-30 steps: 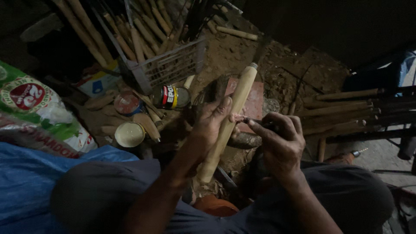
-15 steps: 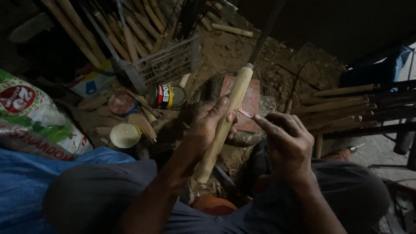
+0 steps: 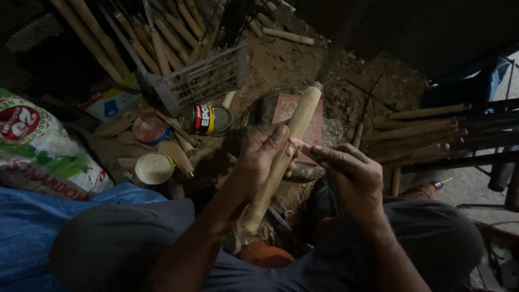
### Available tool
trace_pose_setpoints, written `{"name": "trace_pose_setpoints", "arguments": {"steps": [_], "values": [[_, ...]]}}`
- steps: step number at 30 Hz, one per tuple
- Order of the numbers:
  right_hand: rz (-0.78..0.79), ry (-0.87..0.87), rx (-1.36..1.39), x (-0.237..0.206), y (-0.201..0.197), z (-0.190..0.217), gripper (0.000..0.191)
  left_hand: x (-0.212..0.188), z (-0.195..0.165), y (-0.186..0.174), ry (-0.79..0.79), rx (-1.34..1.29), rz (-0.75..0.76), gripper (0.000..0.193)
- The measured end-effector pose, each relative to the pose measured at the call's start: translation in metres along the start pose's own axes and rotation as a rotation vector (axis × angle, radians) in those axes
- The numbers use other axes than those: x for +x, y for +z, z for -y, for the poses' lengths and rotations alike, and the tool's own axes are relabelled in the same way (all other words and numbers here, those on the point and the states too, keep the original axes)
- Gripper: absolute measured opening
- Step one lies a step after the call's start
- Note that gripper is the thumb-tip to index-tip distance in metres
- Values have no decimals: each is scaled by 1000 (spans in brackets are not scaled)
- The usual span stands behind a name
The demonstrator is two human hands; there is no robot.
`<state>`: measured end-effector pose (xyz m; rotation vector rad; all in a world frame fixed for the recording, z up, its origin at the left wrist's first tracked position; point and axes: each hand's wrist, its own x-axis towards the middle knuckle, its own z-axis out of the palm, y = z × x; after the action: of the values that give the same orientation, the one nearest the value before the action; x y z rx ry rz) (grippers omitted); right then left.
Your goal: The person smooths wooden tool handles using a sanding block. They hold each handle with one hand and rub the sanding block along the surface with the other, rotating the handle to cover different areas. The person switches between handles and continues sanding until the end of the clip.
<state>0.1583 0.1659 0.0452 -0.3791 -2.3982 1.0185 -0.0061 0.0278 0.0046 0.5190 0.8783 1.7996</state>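
Note:
My left hand (image 3: 260,153) grips a pale wooden handle (image 3: 294,130) around its middle. The handle slants from my lap up to the right, with a metal ring at its far end. A dark blade seems to run on beyond the ring, too dim to make out. My right hand (image 3: 348,176) rests against the handle's right side, fingertips pinched together at the wood. Whether a small object sits in those fingers is hidden.
A wire basket (image 3: 197,81) of wooden handles stands at the back left, with a glue tin (image 3: 205,119) and a small open pot (image 3: 154,168) before it. A red brick (image 3: 286,108) lies on the dirt. More handles (image 3: 427,127) are stacked right; a printed sack (image 3: 38,140) lies left.
My right hand has shifted from beside the handle to press its fingertips against it. The left hand keeps its grip and the handle stays at the same slant.

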Motion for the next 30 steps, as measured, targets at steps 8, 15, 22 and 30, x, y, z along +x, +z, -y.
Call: {"name": "trace_pose_setpoints", "arguments": {"steps": [8, 15, 22, 30], "values": [[-131, -98, -227, 5, 7, 5, 24, 0, -1, 2, 9, 46, -63, 44], [-162, -260, -401, -1, 5, 20, 25, 0, -1, 5, 2, -35, -116, 40], [-151, -304, -419, -6, 13, 17, 35, 6, 5, -1, 68, -21, -107, 51], [-142, -339, -437, -10, 24, 12, 39, 5, 3, -3, 91, -38, -109, 50]]}}
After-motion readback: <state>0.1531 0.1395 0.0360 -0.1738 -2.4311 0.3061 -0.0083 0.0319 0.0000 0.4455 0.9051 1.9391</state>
